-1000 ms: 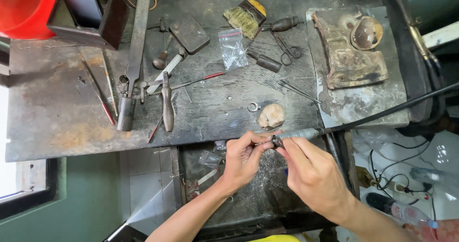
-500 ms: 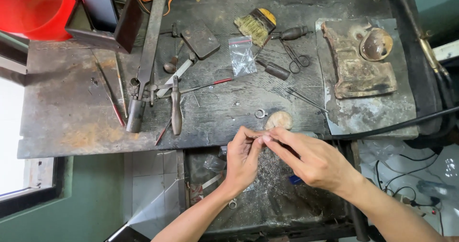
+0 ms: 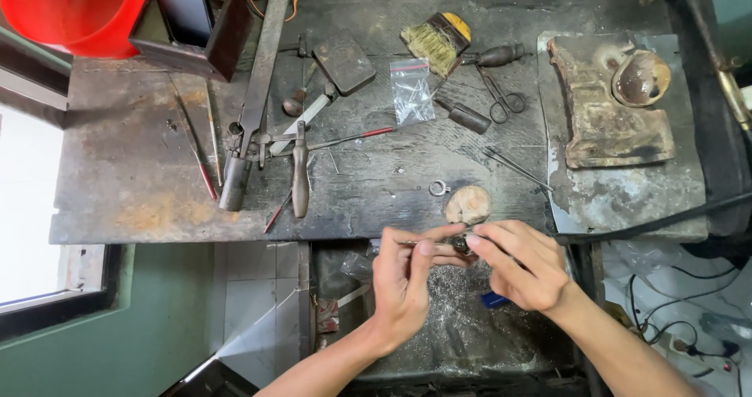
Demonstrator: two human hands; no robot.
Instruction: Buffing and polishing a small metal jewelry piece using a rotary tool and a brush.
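Both hands, left hand (image 3: 403, 283) and right hand (image 3: 521, 268), pinch a small dark metal piece (image 3: 460, 244) steady just below the round tan pad (image 3: 468, 205) at the edge of the dark scarred metal worktop (image 3: 141, 185).

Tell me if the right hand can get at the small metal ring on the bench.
Probably yes. The ring lies bare just beyond the right hand, beside a tan lump; but that hand is busy pinching a small tool.

Two bare forearms, no sleeves, rings or gloves on the hands (image 3: 470, 275)
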